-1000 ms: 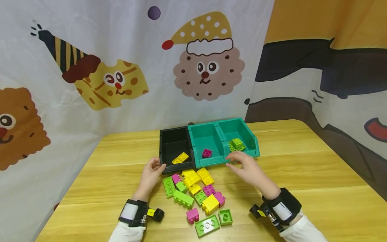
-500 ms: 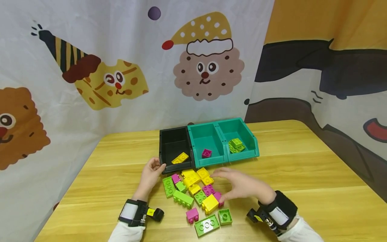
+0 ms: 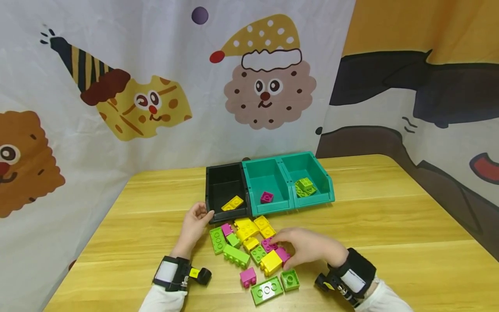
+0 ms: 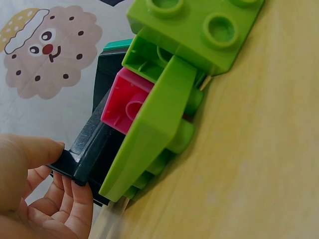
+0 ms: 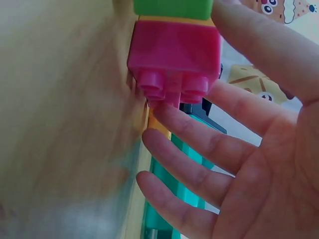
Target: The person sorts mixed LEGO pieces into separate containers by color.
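My left hand (image 3: 194,222) grips the front left corner of the black bin (image 3: 224,184), thumb over the rim and fingers curled beneath in the left wrist view. My right hand (image 3: 313,248) is over the right side of the block pile, thumb and fingers spread around a pink toy building block (image 3: 283,255). In the right wrist view this pink block (image 5: 174,47) stands studs toward the fingers, with fingertips right at it. A yellow block (image 3: 271,263) sits left of it, and a pink four-stud block (image 3: 269,245) lies by the index finger.
Two teal bins (image 3: 269,173) adjoin the black one, holding a pink piece (image 3: 267,197) and green pieces (image 3: 305,186). A yellow piece (image 3: 232,203) lies in the black bin. Several green, yellow and pink blocks spread across the wooden table (image 3: 128,251). A printed curtain (image 3: 163,151) hangs behind.
My right hand has come from the front of the right teal bin down and toward me, to the pink block. The left hand keeps its grip on the black bin.
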`<state>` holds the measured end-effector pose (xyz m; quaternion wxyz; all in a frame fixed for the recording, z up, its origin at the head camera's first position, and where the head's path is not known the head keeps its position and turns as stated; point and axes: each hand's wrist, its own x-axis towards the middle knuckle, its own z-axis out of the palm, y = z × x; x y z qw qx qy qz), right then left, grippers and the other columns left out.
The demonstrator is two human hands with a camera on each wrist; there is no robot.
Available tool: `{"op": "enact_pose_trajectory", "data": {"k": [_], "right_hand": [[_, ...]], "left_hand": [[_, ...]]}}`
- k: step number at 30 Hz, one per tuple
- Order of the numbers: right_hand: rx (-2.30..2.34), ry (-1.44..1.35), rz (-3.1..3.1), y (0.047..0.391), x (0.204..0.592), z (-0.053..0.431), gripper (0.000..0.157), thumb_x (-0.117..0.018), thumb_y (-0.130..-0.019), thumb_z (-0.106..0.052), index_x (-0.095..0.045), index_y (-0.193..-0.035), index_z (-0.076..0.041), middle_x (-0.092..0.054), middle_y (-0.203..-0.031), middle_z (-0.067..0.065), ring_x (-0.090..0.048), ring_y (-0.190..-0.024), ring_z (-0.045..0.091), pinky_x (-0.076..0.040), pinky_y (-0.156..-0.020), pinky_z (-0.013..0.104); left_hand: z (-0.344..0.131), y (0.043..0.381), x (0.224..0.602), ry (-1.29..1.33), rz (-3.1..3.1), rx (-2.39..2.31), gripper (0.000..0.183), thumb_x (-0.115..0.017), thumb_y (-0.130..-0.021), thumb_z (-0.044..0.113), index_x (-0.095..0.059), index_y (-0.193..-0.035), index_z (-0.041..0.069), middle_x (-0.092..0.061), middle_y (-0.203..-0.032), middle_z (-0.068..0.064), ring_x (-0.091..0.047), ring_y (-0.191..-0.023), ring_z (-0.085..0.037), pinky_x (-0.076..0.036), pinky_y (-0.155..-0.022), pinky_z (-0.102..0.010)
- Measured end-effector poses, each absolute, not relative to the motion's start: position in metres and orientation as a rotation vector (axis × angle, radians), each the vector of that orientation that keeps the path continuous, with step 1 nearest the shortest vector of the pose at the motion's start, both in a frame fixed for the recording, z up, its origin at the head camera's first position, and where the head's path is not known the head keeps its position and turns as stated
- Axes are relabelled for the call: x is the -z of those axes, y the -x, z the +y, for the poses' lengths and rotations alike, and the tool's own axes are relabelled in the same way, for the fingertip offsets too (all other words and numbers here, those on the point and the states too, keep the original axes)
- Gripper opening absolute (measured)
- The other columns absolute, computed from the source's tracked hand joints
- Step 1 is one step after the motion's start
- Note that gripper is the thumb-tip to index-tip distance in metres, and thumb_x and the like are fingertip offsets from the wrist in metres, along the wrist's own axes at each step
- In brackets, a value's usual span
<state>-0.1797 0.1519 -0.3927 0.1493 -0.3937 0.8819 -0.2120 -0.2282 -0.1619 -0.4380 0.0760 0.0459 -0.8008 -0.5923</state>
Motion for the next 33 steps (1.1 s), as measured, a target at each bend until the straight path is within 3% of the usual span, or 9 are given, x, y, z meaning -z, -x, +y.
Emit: {"op": "enact_pose_trajectory", "data": {"k": [14,22,29,33], "right_hand": [[0.575,1.079,2.543,0.1779,0.393,0.1456,0.049,-0.078,-0.077,-0.017,-0.061,-0.123,-0.014,-0.062,-0.124,0.003,-0.057,-0.112,0.019,-0.046,-0.096,0.039],[0.602,1.089,2.545,0.1805,0.394,0.1479,0.047,-0.078,-0.078,-0.018,-0.063,-0.122,-0.013,-0.064,-0.121,0.002,-0.057,-0.103,0.011,-0.047,-0.092,0.035],[0.655,1.123,2.537,0.1823,0.3907,0.1521,0.038,-0.075,-0.079,-0.015,-0.067,-0.116,-0.013,-0.066,-0.112,0.002,-0.052,-0.082,0.005,-0.047,-0.076,0.023],[0.669,1.144,2.562,0.1828,0.3891,0.1543,0.038,-0.075,-0.078,-0.014,-0.066,-0.115,-0.011,-0.067,-0.113,0.005,-0.057,-0.088,0.007,-0.049,-0.079,0.025]], "left_hand": [[-0.162,0.2281,0.438,-0.116,-2.388,1.783,0.02,-0.065,-0.087,0.004,-0.054,-0.103,-0.003,-0.054,-0.09,-0.006,-0.047,-0.082,-0.012,-0.041,-0.068,-0.017],[-0.1618,0.2286,0.4391,-0.134,-2.407,1.759,0.019,-0.065,-0.087,0.004,-0.055,-0.102,-0.001,-0.055,-0.092,-0.007,-0.048,-0.084,-0.013,-0.041,-0.071,-0.017],[-0.1626,0.2288,0.4394,-0.124,-2.404,1.76,0.019,-0.065,-0.087,0.004,-0.054,-0.102,-0.002,-0.055,-0.092,-0.008,-0.048,-0.084,-0.013,-0.041,-0.07,-0.017],[-0.1626,0.2288,0.4392,-0.132,-2.409,1.765,0.02,-0.065,-0.087,0.004,-0.055,-0.103,-0.003,-0.055,-0.092,-0.007,-0.048,-0.083,-0.013,-0.041,-0.069,-0.018]]}}
